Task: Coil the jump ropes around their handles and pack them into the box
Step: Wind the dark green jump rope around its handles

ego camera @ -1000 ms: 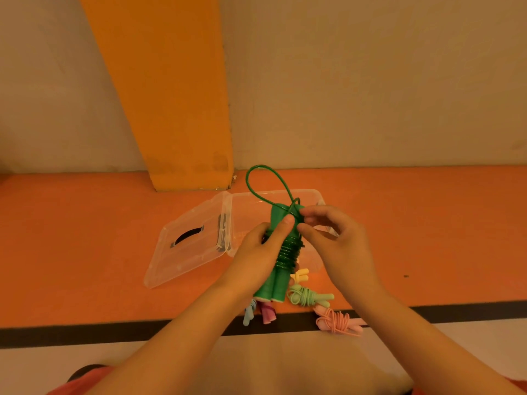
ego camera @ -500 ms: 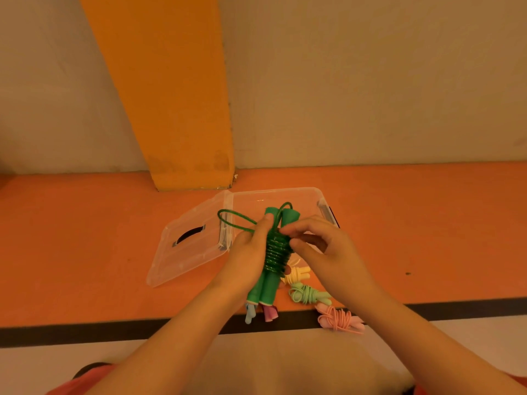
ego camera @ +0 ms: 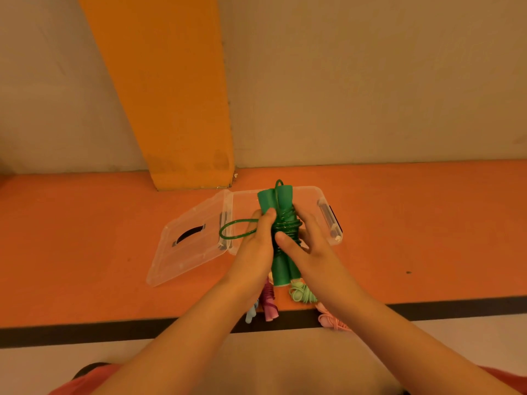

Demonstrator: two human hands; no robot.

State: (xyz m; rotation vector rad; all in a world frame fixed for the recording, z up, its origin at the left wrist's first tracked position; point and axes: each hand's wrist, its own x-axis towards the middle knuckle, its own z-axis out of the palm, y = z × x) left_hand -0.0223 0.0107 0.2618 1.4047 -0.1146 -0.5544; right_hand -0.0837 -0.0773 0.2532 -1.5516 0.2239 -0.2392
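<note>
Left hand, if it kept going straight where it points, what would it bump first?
The left hand grips the green jump rope; straight on, it would probably reach the open clear box next, though depth is unclear.

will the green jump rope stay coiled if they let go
Likely not: the loose loop juts out untucked, so the green jump rope may unwind. It looks springy, holding a round arc. The round handles might roll.

The orange surface [ego camera: 85, 252] carries a clear plastic box [ego camera: 332, 223], its lid [ego camera: 194, 252] lying open flat on the left. Along the front edge, by the black strip [ego camera: 114, 332], lie a blue rope [ego camera: 252, 313], a purple rope [ego camera: 269, 305], a light green rope [ego camera: 302, 292] and a pink rope [ego camera: 330, 320], all coiled.
</note>
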